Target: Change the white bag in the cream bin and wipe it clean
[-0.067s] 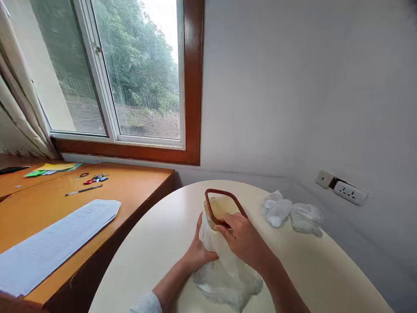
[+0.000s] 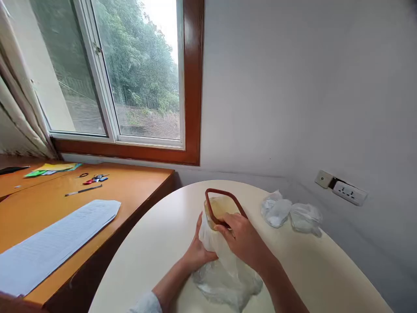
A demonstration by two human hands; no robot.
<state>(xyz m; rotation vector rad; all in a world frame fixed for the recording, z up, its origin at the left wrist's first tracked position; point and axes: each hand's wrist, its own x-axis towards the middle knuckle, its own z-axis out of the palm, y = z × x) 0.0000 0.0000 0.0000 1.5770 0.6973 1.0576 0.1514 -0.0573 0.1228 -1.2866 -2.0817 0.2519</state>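
A see-through food container (image 2: 221,204) with a reddish-brown rim is tilted, partly inside a thin clear plastic bag (image 2: 228,282). My right hand (image 2: 239,237) grips the near edge of the container's rim, fingers reaching in over it and thumb outside. Around the bag and the container's lower left side is my left hand (image 2: 198,252), its thumb pressed on the plastic and its other fingers partly hidden behind. The bag's loose part spreads over the round cream table (image 2: 146,248) below both hands.
Two crumpled clear bags (image 2: 276,211) lie on the table's right side, one around a boxy item (image 2: 305,217). On the orange desk (image 2: 137,178) to the left are papers (image 2: 65,241), a pen (image 2: 83,190) and keys (image 2: 97,178). A power strip (image 2: 350,192) is on the wall.
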